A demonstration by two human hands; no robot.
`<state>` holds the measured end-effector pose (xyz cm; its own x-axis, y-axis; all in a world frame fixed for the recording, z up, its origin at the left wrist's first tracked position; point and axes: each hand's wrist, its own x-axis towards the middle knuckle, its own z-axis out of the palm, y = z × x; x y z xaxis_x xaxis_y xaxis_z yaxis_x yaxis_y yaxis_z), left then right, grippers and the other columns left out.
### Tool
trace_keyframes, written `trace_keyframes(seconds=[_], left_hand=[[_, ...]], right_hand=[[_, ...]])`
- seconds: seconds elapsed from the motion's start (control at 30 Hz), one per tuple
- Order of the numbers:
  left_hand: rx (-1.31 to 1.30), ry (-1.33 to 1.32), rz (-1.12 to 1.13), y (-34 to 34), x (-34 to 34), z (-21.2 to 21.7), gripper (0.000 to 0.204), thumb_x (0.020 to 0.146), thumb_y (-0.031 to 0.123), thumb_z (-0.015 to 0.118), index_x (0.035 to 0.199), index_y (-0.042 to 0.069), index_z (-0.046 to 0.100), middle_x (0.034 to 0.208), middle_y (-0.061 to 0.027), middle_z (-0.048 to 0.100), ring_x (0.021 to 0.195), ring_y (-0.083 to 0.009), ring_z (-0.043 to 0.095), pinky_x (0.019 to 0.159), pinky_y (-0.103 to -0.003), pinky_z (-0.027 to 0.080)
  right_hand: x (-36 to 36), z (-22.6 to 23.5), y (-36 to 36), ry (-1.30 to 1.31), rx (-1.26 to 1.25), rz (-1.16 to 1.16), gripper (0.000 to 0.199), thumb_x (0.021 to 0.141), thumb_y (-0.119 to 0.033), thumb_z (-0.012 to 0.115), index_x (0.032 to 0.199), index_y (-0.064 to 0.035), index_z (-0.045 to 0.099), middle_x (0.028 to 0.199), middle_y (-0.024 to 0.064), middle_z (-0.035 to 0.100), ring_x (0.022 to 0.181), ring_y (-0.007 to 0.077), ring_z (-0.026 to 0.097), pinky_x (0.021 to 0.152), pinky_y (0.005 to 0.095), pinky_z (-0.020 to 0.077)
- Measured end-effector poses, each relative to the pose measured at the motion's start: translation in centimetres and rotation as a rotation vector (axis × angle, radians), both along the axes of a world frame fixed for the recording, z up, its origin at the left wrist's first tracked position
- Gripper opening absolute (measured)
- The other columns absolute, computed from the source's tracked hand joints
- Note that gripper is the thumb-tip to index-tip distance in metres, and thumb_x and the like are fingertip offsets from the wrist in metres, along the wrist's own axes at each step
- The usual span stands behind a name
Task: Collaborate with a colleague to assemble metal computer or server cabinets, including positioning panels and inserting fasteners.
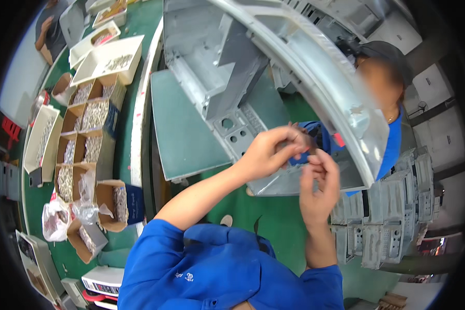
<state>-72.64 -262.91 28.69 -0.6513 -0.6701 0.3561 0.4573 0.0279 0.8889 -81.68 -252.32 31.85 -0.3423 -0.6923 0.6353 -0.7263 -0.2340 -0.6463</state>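
While the left hand overlaps it, the grey metal casing gleams.

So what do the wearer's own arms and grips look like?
Left grip and right grip are bare, five-fingered human hands; no gloves, watches or cables visible. Forearms are bare too. The left sleeve and right sleeve are plain blue, ending around the elbows.
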Motion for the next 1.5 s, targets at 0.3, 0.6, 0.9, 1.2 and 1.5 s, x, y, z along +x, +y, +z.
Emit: trace_keyframes(seconds=[0.3,0.6,0.9,1.2,1.5], left_hand=[[0.031,0.484,0.195,0.4,-6.3,-0.6,0.007,0.08,0.009,0.053,0.083,0.003,0.054,0.093,-0.004,0.042,0.067,-0.0058,0.046,0.048,-0.018,0.04],[0.264,0.63,0.187,1.9,-7.9,0.4,0.009,0.08,0.011,0.054,0.083,0.003,0.053,0.089,-0.0029,0.038,0.056,-0.005,0.045,0.041,-0.017,0.039],[0.239,0.66,0.294,2.0,-8.9,0.5,0.008,0.079,0.008,0.054,0.084,0.001,0.053,0.088,-0.0027,0.036,0.075,-0.0068,0.045,0.057,-0.018,0.043],[0.253,0.643,0.351,2.4,-9.3,0.6,0.005,0.078,0.004,0.054,0.083,0.002,0.053,0.088,-0.0034,0.037,0.08,-0.0097,0.047,0.067,-0.02,0.044],[0.245,0.596,0.453,2.6,-9.2,1.0,0.004,0.076,0.001,0.054,0.08,0.002,0.054,0.085,-0.0034,0.039,0.073,-0.0086,0.048,0.058,-0.019,0.044]], right_hand=[[-4.6,3.3,1.6,0.686,-0.509,-0.506,0.021,0.081,-0.003,0.041,0.1,0.0052,0.042,0.099,0.0154,0.046,0.087,0.0242,0.045,0.077,0.0357,0.0377],[-5.1,2.1,-0.3,0.583,-0.488,-0.378,0.023,0.087,-0.012,0.033,0.099,0.0048,0.043,0.091,0.0143,0.05,0.082,0.0211,0.048,0.074,0.0318,0.0402],[-4.8,1.9,-0.5,0.56,-0.48,-0.41,0.023,0.087,-0.013,0.033,0.096,0.0037,0.045,0.088,0.0119,0.052,0.081,0.0199,0.048,0.074,0.0316,0.0397],[-4.7,1.9,-0.4,0.566,-0.477,-0.412,0.023,0.087,-0.013,0.032,0.094,0.0038,0.046,0.087,0.0116,0.052,0.08,0.0198,0.049,0.074,0.0318,0.0396],[-4.9,2.0,-0.3,0.626,-0.469,-0.444,0.021,0.086,-0.012,0.033,0.093,0.0034,0.047,0.086,0.0116,0.053,0.074,0.0168,0.051,0.065,0.0266,0.046]])
